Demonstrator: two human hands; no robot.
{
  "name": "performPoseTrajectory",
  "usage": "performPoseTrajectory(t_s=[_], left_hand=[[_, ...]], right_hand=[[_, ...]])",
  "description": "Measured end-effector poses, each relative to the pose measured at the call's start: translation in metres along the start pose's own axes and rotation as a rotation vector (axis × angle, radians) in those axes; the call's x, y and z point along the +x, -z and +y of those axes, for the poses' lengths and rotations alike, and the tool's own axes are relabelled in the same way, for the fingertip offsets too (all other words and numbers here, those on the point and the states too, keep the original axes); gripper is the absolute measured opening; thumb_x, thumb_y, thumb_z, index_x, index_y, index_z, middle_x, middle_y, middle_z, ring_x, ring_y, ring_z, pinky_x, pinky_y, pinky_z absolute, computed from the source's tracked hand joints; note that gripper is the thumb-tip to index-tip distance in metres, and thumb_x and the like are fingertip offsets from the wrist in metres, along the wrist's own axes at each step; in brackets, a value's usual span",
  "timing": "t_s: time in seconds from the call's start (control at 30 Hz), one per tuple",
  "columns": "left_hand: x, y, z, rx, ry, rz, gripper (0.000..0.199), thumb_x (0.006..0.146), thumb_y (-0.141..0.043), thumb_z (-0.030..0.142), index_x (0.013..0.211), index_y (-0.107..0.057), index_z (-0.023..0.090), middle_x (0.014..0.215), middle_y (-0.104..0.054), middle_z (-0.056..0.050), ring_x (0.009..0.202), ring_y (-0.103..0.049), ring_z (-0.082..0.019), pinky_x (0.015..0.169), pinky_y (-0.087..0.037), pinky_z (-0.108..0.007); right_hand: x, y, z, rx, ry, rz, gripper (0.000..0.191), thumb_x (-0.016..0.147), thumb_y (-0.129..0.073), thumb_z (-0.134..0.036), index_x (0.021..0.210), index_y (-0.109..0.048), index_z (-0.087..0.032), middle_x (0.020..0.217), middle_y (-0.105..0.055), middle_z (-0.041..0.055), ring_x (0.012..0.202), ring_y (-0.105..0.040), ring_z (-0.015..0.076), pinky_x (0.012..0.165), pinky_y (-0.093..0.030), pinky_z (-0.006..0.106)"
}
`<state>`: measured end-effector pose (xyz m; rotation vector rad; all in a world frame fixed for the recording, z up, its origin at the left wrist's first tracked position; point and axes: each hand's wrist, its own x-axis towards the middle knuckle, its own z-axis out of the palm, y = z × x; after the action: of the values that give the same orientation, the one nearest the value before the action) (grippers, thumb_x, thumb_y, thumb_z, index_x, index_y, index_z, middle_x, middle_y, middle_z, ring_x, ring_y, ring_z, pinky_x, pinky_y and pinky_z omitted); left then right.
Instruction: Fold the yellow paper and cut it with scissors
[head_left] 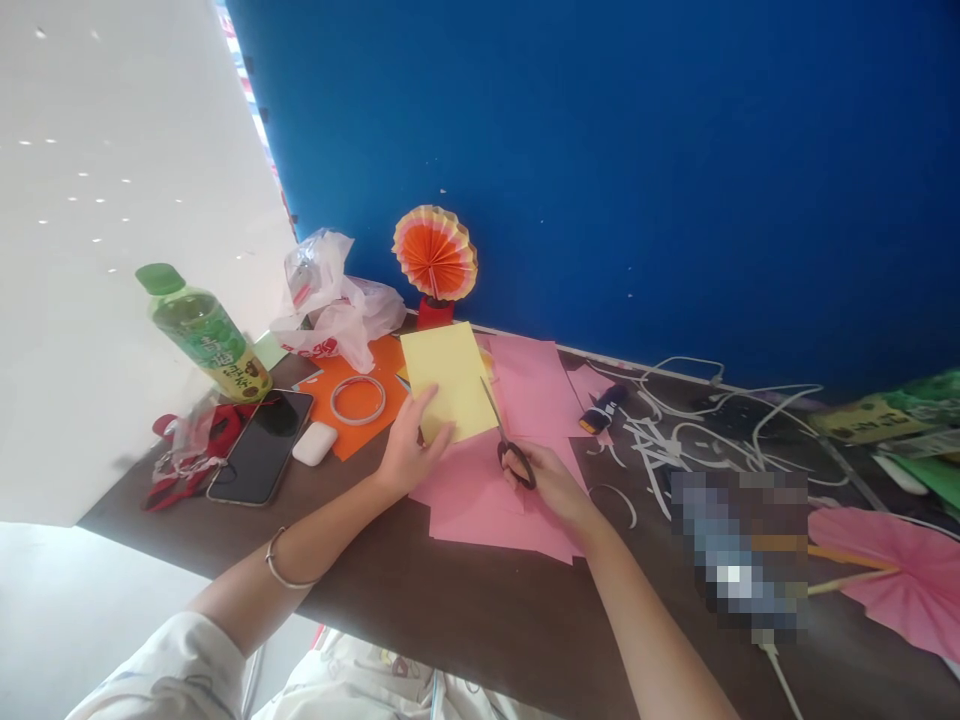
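Observation:
My left hand (409, 450) holds a sheet of yellow paper (454, 375) by its lower left part, with thumb and a finger showing over it. My right hand (551, 485) is closed around black-handled scissors (517, 462). Their blades point up and away, along the right edge of the yellow sheet; whether they touch it I cannot tell. Pink paper sheets (536, 385) lie under and beside both hands. An orange sheet (390, 362) lies left of the yellow one, with a ring-shaped roll of tape (358, 400) on it.
At the left are a green-capped bottle (206, 335), a phone (261, 447), a white case (315, 443) and a plastic bag (337, 305). A folded paper fan (435, 252) stands at the back. White cables (705, 425), paper strips (649, 450) and a pink fan (900, 570) lie right.

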<state>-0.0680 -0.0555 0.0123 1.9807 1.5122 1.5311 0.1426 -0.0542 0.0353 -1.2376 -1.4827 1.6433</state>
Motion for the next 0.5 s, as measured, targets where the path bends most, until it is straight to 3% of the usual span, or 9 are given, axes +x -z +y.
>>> performPoseTrajectory(t_s=[0.1,0.5], left_hand=[[0.0001,-0.0001,-0.0007,0.01,-0.005,0.005,0.046,0.084,-0.051,0.036,0.125,-0.041,0.019,0.096,-0.058,-0.01,0.069,-0.055,-0.015,0.061,-0.048,-0.03],[0.0009,0.0008,0.0017,0.021,-0.007,0.01,0.045,0.084,-0.051,0.037,0.124,-0.042,0.018,0.084,-0.053,-0.005,0.051,-0.039,-0.007,0.048,-0.04,-0.022]], right_hand=[[0.0,0.0008,0.0017,-0.013,0.008,0.011,0.029,0.078,-0.055,-0.046,0.069,-0.049,-0.019,0.055,-0.045,-0.004,0.051,-0.041,0.0099,0.049,-0.028,0.024],[-0.0025,0.001,-0.0002,-0.032,0.004,0.025,0.029,0.077,-0.055,-0.044,0.065,-0.046,-0.019,0.054,-0.044,-0.0045,0.049,-0.039,0.0095,0.046,-0.027,0.024]])
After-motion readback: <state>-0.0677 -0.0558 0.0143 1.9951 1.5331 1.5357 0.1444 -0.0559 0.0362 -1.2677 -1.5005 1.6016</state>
